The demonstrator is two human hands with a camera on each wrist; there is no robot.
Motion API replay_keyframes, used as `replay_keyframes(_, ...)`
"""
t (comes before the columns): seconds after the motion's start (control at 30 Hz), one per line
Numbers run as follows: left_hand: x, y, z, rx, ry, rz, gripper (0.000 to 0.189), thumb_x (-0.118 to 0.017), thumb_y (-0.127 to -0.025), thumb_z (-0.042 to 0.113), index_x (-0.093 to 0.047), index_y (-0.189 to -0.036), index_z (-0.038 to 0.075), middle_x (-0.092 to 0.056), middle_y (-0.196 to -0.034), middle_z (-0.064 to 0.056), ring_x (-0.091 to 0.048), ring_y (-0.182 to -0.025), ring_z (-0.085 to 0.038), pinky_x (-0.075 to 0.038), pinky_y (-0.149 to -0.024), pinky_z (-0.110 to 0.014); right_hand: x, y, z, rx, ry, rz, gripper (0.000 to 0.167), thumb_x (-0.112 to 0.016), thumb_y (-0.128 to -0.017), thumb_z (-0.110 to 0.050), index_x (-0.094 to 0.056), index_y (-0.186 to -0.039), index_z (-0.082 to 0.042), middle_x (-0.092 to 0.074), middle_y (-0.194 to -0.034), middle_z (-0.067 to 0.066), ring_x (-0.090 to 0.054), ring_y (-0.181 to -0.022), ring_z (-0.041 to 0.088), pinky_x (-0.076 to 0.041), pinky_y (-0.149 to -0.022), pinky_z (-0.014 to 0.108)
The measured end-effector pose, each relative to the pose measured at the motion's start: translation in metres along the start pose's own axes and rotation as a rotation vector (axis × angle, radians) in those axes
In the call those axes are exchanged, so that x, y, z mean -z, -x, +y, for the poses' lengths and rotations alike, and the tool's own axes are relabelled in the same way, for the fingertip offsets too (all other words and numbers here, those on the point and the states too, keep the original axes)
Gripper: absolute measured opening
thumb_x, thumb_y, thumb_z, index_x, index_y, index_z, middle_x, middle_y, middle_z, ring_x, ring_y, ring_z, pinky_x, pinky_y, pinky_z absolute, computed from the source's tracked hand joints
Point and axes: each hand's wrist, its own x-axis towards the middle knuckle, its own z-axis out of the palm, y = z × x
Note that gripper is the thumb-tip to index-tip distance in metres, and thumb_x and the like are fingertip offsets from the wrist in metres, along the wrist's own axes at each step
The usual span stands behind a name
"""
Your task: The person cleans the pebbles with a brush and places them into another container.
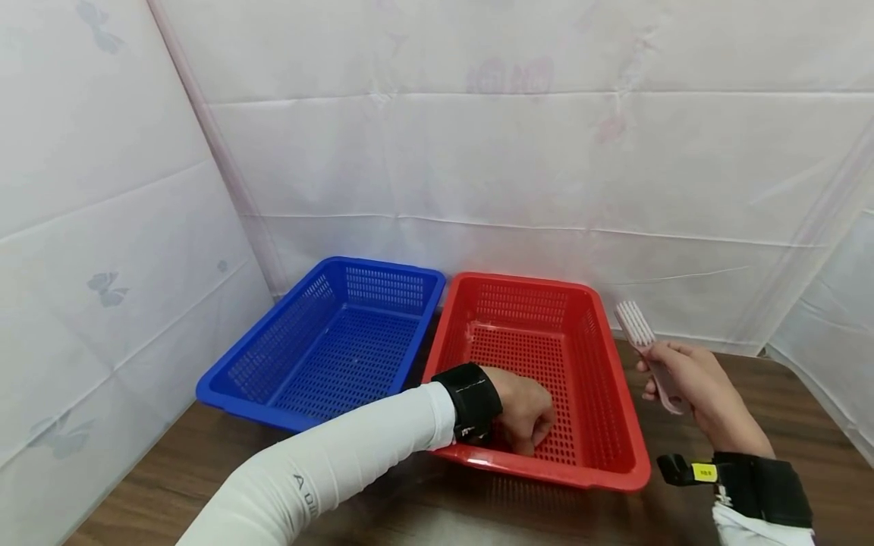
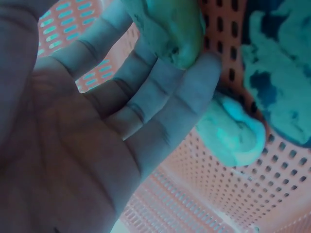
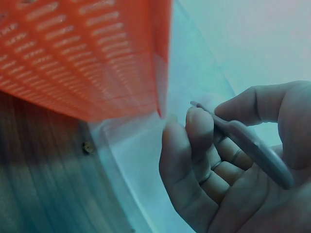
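Observation:
My left hand (image 1: 524,406) reaches down inside the red basket (image 1: 617,476), near its front wall. In the left wrist view its fingers are slightly bent and their tips touch a smooth yellow-green thing (image 2: 180,34) with a small dark spot; the thumb stands apart from it. Next to those fingers lies a pale green, rounded thing (image 2: 231,131). Beside that is a larger dark piece with pale green patches (image 2: 282,73). To the right of the basket, my right hand (image 1: 696,379) holds a pale pink brush (image 1: 664,383) by its handle, white bristles raised.
A blue basket (image 1: 235,402) stands left of the red one, its slotted floor showing. Both are on a dark wood-grain table (image 1: 751,379). White patterned sheeting (image 1: 437,167) closes off the back and sides.

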Motion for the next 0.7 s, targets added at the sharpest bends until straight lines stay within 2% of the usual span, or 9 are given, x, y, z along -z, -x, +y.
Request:
replay_keyframes(0.17,0.006,0.001,0.001,-0.029,-0.014,0.070,0.019,-0.087,-0.085,0.013,-0.070,-0.079,0.019,-0.063,-0.082,0.010,-0.055,-0.076,-0.004,-0.047,-0.064,-0.017,-0.005,0.007,-0.011,0.041,0.014,-0.002,0.033,-0.051,-0.113,-0.032,-0.063,-0.113,-0.001,-0.066,-0.089,0.003,-0.068,-0.069,0.020,-0.062,-0.064,0.034)
replay_keyframes(0.27,0.013,0.006,0.006,-0.055,0.034,0.128,0.019,-0.087,-0.085,0.013,-0.070,-0.081,0.018,-0.063,-0.083,0.010,-0.054,-0.077,-0.005,-0.046,-0.064,-0.018,-0.009,0.012,-0.020,0.057,0.044,0.006,0.033,-0.050,-0.113,-0.031,-0.061,-0.113,0.001,-0.066,-0.090,0.005,-0.067,-0.070,0.021,-0.062,-0.064,0.035)
replay_keyframes(0.37,0.017,0.013,0.013,-0.076,0.122,0.163,0.020,-0.086,-0.086,0.010,-0.068,-0.082,0.018,-0.064,-0.081,0.007,-0.056,-0.075,-0.006,-0.049,-0.062,-0.019,-0.014,0.018,-0.026,0.072,0.072,0.011,0.030,-0.048,-0.113,-0.024,-0.060,-0.112,0.003,-0.067,-0.088,0.006,-0.065,-0.068,0.021,-0.062,-0.064,0.035)
replay_keyframes(0.5,0.019,0.025,0.018,-0.130,0.181,0.212,0.019,-0.083,-0.086,0.005,-0.069,-0.084,0.017,-0.064,-0.077,0.006,-0.057,-0.070,-0.006,-0.050,-0.059,-0.019,-0.022,0.026,-0.030,0.081,0.078,0.015,0.026,-0.049,-0.112,-0.018,-0.060,-0.109,0.005,-0.068,-0.084,0.007,-0.066,-0.066,0.022,-0.062,-0.063,0.035)
replay_keyframes(0.7,0.025,0.039,0.024,-0.235,0.215,0.351,0.014,-0.077,-0.091,0.005,-0.069,-0.089,0.016,-0.061,-0.076,0.008,-0.055,-0.069,-0.003,-0.049,-0.062,-0.016,-0.020,0.041,-0.038,0.095,0.106,0.032,0.028,-0.051,-0.113,-0.021,-0.058,-0.114,0.006,-0.071,-0.088,0.009,-0.067,-0.069,0.025,-0.063,-0.066,0.036)
